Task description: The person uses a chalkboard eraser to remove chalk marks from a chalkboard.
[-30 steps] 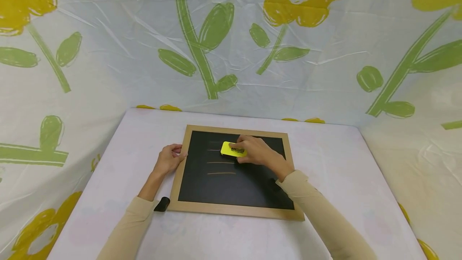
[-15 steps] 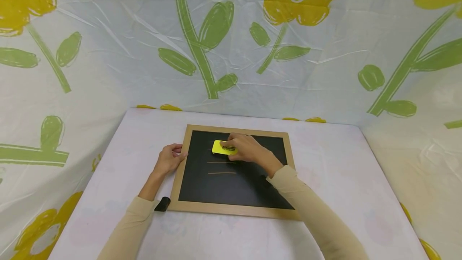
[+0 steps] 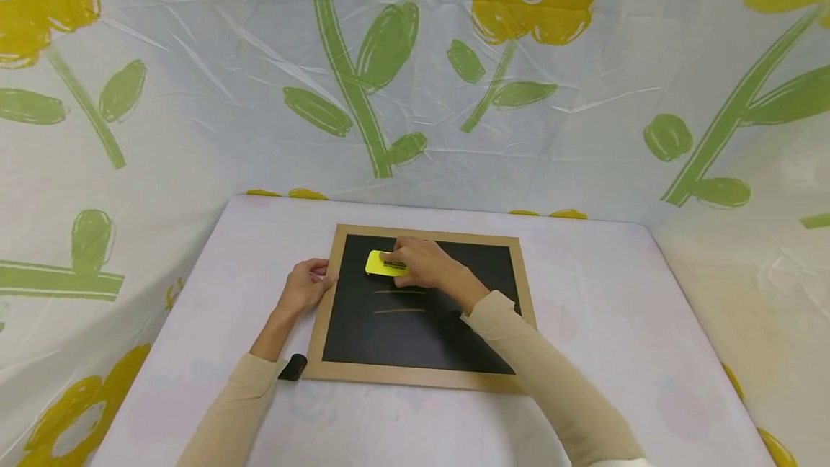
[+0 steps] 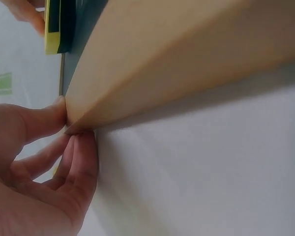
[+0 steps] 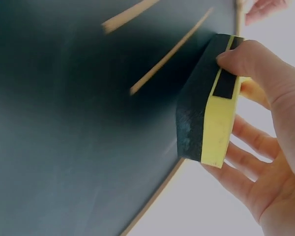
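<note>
A chalkboard (image 3: 421,344) with a wooden frame lies on the table, bearing two thin orange-brown lines (image 3: 399,310). My right hand (image 3: 424,264) grips a yellow chalkboard eraser (image 3: 375,263) over the upper left of the board, above both lines. In the right wrist view the dark felt of the eraser (image 5: 191,118) faces the board, with my thumb (image 5: 248,59) on one long side and fingers on the other. My left hand (image 3: 303,287) pinches the left side of the wooden frame (image 4: 132,59), thumb at its upper edge, fingers underneath in the left wrist view.
The white-covered table (image 3: 603,323) extends around the board. A cloth backdrop (image 3: 428,179) printed with yellow flowers and green leaves rises behind and at both sides. A black strap end (image 3: 293,367) sticks out by the left sleeve, near the frame's lower left corner.
My right hand has slid the eraser leftward across the upper board. The short line that showed there beside the eraser is no longer visible. My left hand has stayed at the frame.
</note>
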Demonstrator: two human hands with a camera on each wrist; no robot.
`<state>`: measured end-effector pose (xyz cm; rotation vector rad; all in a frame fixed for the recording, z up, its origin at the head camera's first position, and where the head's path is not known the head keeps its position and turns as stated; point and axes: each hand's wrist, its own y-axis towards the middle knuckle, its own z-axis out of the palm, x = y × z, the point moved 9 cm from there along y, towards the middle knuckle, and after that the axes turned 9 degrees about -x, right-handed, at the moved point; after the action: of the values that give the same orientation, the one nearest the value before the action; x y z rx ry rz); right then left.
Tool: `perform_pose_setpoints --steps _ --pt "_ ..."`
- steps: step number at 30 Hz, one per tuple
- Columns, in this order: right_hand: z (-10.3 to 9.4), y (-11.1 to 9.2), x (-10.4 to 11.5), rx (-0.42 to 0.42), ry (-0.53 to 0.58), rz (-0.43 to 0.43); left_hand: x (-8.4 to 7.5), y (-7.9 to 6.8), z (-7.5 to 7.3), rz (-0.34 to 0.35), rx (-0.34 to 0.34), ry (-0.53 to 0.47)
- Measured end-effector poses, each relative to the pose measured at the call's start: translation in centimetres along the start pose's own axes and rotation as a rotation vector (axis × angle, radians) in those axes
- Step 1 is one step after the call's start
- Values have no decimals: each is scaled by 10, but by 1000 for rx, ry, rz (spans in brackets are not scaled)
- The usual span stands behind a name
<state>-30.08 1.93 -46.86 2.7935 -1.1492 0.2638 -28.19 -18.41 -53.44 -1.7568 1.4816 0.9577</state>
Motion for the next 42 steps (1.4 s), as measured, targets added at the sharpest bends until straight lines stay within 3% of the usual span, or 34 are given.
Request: perform_pose_setpoints --steps 7,27,42 --pt "2 -7 -9 41 -35 20 -1 0 2 12 8 -4" --pt "-14 -51 -42 16 -21 72 4 3 -2 16 -2 8" --pt "-32 -89 -64 -101 61 120 -1 0 -2 6 15 -13"
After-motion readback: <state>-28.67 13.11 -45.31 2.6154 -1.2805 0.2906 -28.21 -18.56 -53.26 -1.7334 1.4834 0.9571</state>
